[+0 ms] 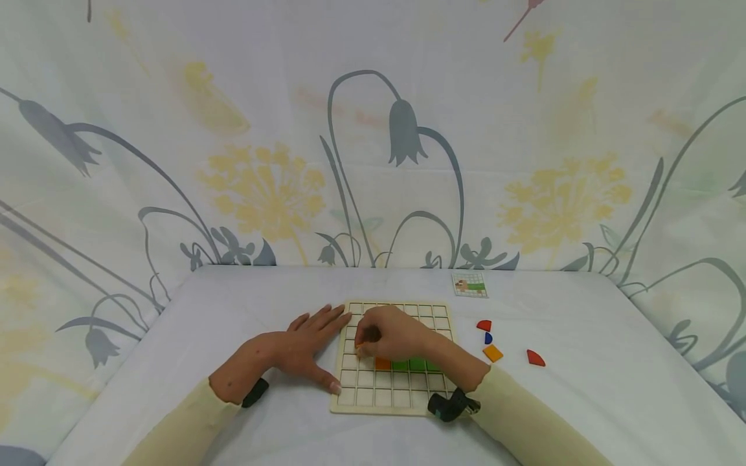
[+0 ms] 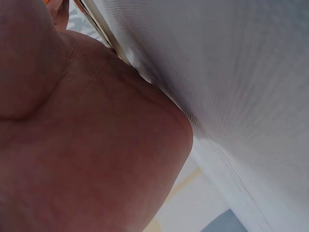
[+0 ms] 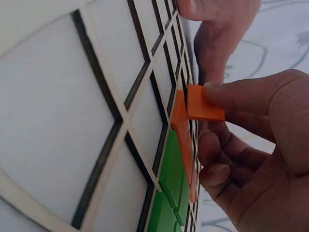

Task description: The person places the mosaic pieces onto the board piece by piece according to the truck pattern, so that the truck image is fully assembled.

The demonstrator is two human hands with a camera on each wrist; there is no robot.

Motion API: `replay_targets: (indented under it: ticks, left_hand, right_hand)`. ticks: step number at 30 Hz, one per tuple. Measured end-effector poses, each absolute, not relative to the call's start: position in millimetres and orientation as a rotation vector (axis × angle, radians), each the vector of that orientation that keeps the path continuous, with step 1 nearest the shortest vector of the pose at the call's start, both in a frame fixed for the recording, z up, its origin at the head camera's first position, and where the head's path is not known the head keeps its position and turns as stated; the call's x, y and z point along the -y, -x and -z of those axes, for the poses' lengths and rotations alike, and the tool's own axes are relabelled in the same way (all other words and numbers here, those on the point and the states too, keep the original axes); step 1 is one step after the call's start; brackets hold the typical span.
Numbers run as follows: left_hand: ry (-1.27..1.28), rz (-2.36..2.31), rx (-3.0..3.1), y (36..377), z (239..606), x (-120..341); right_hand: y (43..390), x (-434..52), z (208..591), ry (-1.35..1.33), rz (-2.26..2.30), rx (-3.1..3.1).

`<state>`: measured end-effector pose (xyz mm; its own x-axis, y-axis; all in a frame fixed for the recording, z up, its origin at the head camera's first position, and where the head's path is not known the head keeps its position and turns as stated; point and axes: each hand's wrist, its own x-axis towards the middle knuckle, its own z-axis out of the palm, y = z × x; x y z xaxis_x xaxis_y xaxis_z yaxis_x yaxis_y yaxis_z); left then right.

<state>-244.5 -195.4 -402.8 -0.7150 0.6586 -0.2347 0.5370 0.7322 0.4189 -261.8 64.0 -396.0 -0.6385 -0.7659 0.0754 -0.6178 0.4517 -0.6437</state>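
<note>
A wooden grid board [image 1: 402, 398] lies on the white table. One orange tile [image 1: 383, 364] and a short row of green tiles [image 1: 416, 364] sit in its cells. My right hand [image 1: 387, 336] hovers over the board and pinches another orange tile [image 3: 205, 104], tilted on edge just beside the placed orange tile [image 3: 179, 116] and green tiles [image 3: 171, 179]. My left hand [image 1: 309, 346] lies flat with straight fingers against the board's left edge, the thumb touching its side. In the left wrist view the palm [image 2: 87, 145] fills the frame.
Loose pieces lie right of the board: a red quarter-round [image 1: 484, 325], a small blue piece [image 1: 487, 338], an orange square [image 1: 492, 353] and another red quarter-round [image 1: 535, 358]. A picture card [image 1: 469, 284] lies beyond them. A flowered cloth backs the table.
</note>
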Motion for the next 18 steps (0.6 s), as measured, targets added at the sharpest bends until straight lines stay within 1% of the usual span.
replay_targets:
  ticks: [11,16,18]
  left_hand:
    - [-0.904,-0.428,-2.57,244.9,401.7,194.5]
    - [-0.938,-0.482,-2.549,245.4,402.7,196.5]
    - [-0.972,-0.488,-2.553,249.0,409.2,198.8]
  right_hand:
    - [261.0,-67.8,391.3,1.213,0.889,-2.512]
    - [260.9,-69.2,390.0,1.223,0.878,-2.506]
    - [261.1,-69.4,389.5,1.227,0.87,-2.5]
